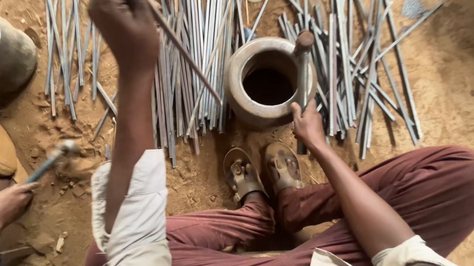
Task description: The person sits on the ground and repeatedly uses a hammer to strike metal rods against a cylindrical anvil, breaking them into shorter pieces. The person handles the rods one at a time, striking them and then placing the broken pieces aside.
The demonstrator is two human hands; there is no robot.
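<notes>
While the left hand (122,22) clenches a thin rod (184,50), right fingers (305,121) grip a hammer (303,61).

Left hand (123,23): raised, closed around a thin grey metal rod (184,53) slanting down toward a heavy grey metal ring block (236,83) with a dark round hole. Right hand (308,125): gripping the wooden handle of a hammer (303,61) that leans against the block's rim. Long grey metal strips (195,67): laid in rows on the sandy dirt floor (466,79) behind and beside the block. Worn brown sandals (261,170): just below the block. Co-worker's hand (7,204), far left: holds a blurred hammer (52,158).
</notes>
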